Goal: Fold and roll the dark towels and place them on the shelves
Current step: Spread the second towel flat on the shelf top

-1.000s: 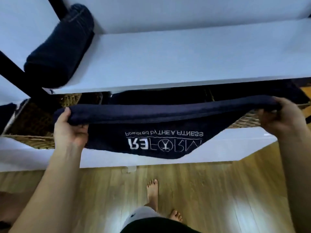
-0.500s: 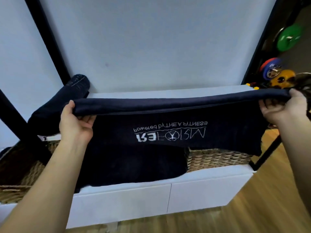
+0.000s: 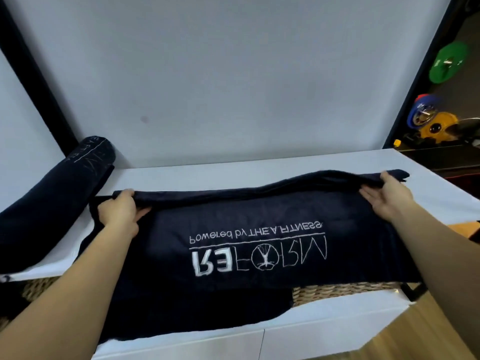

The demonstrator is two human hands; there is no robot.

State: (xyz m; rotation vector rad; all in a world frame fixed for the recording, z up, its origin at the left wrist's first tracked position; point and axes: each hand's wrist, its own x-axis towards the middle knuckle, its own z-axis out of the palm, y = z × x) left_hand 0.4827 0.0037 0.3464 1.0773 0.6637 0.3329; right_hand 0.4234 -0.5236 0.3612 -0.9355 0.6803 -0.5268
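The dark towel (image 3: 233, 214), w/ white lettering seen upside down, is laid lengthwise across the white shelf (image 3: 233, 175). Its near part is draped over the shelf's front edge. The folded far edge is held at both ends. The L end is gripped by the left hand (image 3: 120, 211), fingers curled round the fold. The R end is pinched by the right hand (image 3: 387, 201), thumb on top. The hands are kept well apart. A rolled towel (image 3: 59, 190) is seen at the shelf's L end, just beside the spread one; contact can't be told. A wicker basket (image 3: 337, 292) is seen below the shelf. Coloured weight plates (image 3: 448, 64) are seen at far R.
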